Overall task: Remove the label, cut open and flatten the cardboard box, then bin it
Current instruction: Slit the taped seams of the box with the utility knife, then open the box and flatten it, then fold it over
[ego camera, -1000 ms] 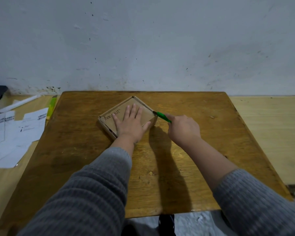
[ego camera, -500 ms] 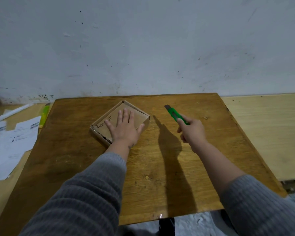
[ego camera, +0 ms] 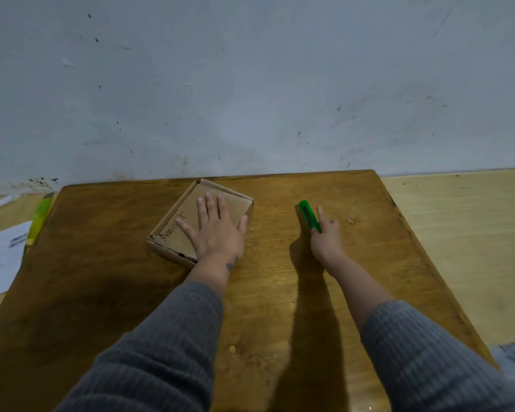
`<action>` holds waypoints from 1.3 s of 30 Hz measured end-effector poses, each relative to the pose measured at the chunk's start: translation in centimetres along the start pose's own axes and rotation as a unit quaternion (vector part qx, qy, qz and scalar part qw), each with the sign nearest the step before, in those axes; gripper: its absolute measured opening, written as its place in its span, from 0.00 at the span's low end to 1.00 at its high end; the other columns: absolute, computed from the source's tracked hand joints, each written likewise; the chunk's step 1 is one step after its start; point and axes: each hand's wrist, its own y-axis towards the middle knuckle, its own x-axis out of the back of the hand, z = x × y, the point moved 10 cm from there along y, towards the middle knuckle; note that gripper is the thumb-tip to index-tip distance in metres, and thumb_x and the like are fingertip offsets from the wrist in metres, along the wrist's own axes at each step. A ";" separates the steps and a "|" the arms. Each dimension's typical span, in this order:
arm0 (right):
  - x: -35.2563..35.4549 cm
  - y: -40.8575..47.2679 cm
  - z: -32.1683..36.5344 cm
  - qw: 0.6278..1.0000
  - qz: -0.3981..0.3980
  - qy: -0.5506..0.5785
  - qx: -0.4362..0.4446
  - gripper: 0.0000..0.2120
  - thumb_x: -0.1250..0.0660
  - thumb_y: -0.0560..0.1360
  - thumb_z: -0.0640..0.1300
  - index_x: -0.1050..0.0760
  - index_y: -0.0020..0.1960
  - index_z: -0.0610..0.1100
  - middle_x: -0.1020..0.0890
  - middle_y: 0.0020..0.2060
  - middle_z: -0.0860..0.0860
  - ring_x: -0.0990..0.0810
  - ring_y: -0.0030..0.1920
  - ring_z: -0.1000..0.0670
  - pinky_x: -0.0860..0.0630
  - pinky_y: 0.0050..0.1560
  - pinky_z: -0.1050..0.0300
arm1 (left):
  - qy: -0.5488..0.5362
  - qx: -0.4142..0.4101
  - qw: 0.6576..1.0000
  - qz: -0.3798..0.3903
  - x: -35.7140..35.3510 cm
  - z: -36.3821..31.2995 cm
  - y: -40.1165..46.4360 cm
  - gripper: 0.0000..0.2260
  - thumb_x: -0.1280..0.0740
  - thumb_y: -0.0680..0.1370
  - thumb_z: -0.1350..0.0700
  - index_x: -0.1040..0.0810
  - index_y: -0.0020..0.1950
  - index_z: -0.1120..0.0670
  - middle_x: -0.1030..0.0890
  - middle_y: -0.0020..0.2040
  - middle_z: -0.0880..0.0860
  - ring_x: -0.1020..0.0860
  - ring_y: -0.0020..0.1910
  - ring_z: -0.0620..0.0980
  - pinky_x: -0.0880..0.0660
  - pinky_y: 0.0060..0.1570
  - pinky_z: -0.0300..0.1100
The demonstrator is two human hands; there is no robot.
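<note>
A flat brown cardboard box (ego camera: 177, 224) with handwriting on its top lies on the wooden table (ego camera: 107, 263) near the back edge, turned cornerwise. My left hand (ego camera: 217, 230) presses flat on the box top with fingers straight and spread. To the right, apart from the box, my right hand (ego camera: 327, 239) holds the near end of a green utility knife (ego camera: 308, 215) low over the table, index finger stretched alongside it. The knife points away from me. No label shows on the box's visible faces.
White printed papers (ego camera: 0, 254) and a yellow-green object (ego camera: 40, 215) lie on the surface left of the table. A lighter wooden surface (ego camera: 458, 233) adjoins the table on the right. A marked white wall (ego camera: 250, 84) rises right behind the table.
My right hand drew the knife away from the box's right corner, moved right and lowered it toward the table. The left hand stayed flat on the box.
</note>
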 end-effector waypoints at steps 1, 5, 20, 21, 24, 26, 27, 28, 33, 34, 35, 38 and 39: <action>0.3 0.8 -0.2 0.999 -0.014 -0.043 0.012 0.26 0.45 0.80 0.37 0.43 0.75 0.53 0.36 0.68 0.45 0.32 0.65 0.44 0.39 0.66 0.47 | -0.003 0.000 1.000 -0.002 0.0 -0.4 0.2 0.33 0.57 0.80 0.36 0.61 0.79 0.52 0.63 0.79 0.53 0.64 0.77 0.53 0.59 0.70 0.71; 0.8 3.0 -1.3 0.985 -0.054 -0.162 0.039 0.23 0.44 0.79 0.40 0.38 0.74 0.52 0.32 0.65 0.45 0.34 0.65 0.44 0.39 0.61 0.47 | -0.009 0.006 1.000 -0.018 -0.1 -1.2 0.8 0.32 0.57 0.80 0.37 0.59 0.79 0.52 0.61 0.79 0.53 0.62 0.78 0.52 0.58 0.71 0.69; -4.4 -4.2 6.8 0.959 -0.057 -0.202 0.192 0.23 0.42 0.79 0.45 0.39 0.73 0.54 0.35 0.70 0.48 0.38 0.69 0.47 0.38 0.67 0.47 | 0.020 -0.020 0.999 0.015 3.0 3.2 2.0 0.30 0.61 0.80 0.37 0.57 0.79 0.49 0.62 0.79 0.50 0.64 0.77 0.52 0.64 0.70 0.66; -6.1 -5.5 8.0 0.955 -0.038 -0.200 0.214 0.23 0.42 0.79 0.46 0.39 0.73 0.53 0.36 0.71 0.49 0.40 0.70 0.47 0.37 0.67 0.46 | 0.008 -0.010 1.000 0.023 3.2 4.7 2.1 0.28 0.60 0.81 0.38 0.56 0.79 0.49 0.61 0.79 0.50 0.62 0.78 0.53 0.61 0.72 0.65; -10.2 -8.1 9.9 0.950 0.004 -0.208 0.233 0.23 0.44 0.79 0.51 0.40 0.73 0.51 0.41 0.74 0.48 0.43 0.72 0.46 0.38 0.69 0.45 | -0.077 0.012 0.994 0.073 2.5 8.2 1.3 0.28 0.57 0.82 0.41 0.55 0.80 0.51 0.55 0.80 0.50 0.50 0.78 0.54 0.46 0.74 0.61; -11.4 -8.5 10.1 0.955 0.010 -0.210 0.211 0.24 0.44 0.80 0.52 0.41 0.74 0.49 0.45 0.76 0.47 0.44 0.73 0.44 0.40 0.71 0.45 | -0.110 0.007 0.991 0.072 2.6 8.9 -0.1 0.27 0.55 0.83 0.43 0.52 0.80 0.51 0.48 0.80 0.51 0.44 0.77 0.54 0.39 0.72 0.55; -11.6 -8.5 10.1 0.956 0.012 -0.215 0.197 0.24 0.44 0.80 0.52 0.41 0.74 0.48 0.47 0.76 0.47 0.45 0.74 0.43 0.40 0.72 0.45 | -0.119 0.006 0.991 0.059 2.8 9.1 -1.0 0.26 0.54 0.83 0.43 0.51 0.80 0.51 0.45 0.79 0.51 0.41 0.76 0.54 0.37 0.71 0.53; -11.8 -8.3 10.0 0.957 0.016 -0.222 0.184 0.25 0.43 0.80 0.52 0.42 0.75 0.48 0.48 0.77 0.47 0.45 0.75 0.43 0.40 0.73 0.45 | -0.126 0.006 0.991 0.043 3.1 9.4 -1.9 0.25 0.53 0.83 0.44 0.49 0.80 0.51 0.41 0.78 0.52 0.38 0.75 0.54 0.35 0.69 0.52; -10.3 -7.3 10.5 0.941 0.033 -0.270 0.202 0.22 0.41 0.79 0.49 0.37 0.73 0.51 0.45 0.77 0.49 0.38 0.73 0.45 0.37 0.72 0.45 | -0.191 0.007 0.982 -0.005 2.7 10.1 -5.7 0.23 0.46 0.83 0.46 0.43 0.78 0.47 0.26 0.68 0.52 0.25 0.62 0.53 0.24 0.56 0.50; -9.6 -7.4 10.6 0.934 0.019 -0.287 0.213 0.21 0.41 0.79 0.50 0.35 0.72 0.52 0.42 0.76 0.49 0.36 0.72 0.45 0.38 0.72 0.44 | -0.202 0.004 0.979 -0.004 2.4 10.0 -6.1 0.24 0.45 0.82 0.46 0.44 0.78 0.47 0.29 0.71 0.51 0.26 0.64 0.53 0.24 0.58 0.50; -8.9 -7.5 10.5 0.929 -0.005 -0.301 0.215 0.20 0.41 0.79 0.51 0.34 0.71 0.53 0.39 0.75 0.49 0.35 0.72 0.45 0.40 0.72 0.44 | -0.205 -0.003 0.979 -0.004 2.2 9.8 -6.5 0.26 0.44 0.82 0.46 0.46 0.79 0.48 0.35 0.75 0.51 0.30 0.69 0.53 0.27 0.62 0.51; -8.2 -8.7 9.2 0.939 -0.053 -0.292 0.174 0.22 0.41 0.78 0.56 0.36 0.70 0.55 0.40 0.76 0.47 0.39 0.73 0.43 0.44 0.72 0.40 | -0.155 -0.050 0.987 0.011 1.9 8.7 -6.9 0.28 0.47 0.83 0.46 0.56 0.79 0.48 0.59 0.80 0.46 0.54 0.78 0.51 0.45 0.74 0.59; -8.6 -9.2 8.5 0.947 -0.046 -0.277 0.154 0.25 0.42 0.77 0.59 0.38 0.72 0.55 0.43 0.76 0.47 0.42 0.75 0.43 0.45 0.73 0.40 | -0.119 -0.075 0.990 0.021 1.7 8.3 -6.9 0.27 0.50 0.84 0.46 0.57 0.79 0.47 0.62 0.79 0.45 0.59 0.78 0.50 0.52 0.75 0.61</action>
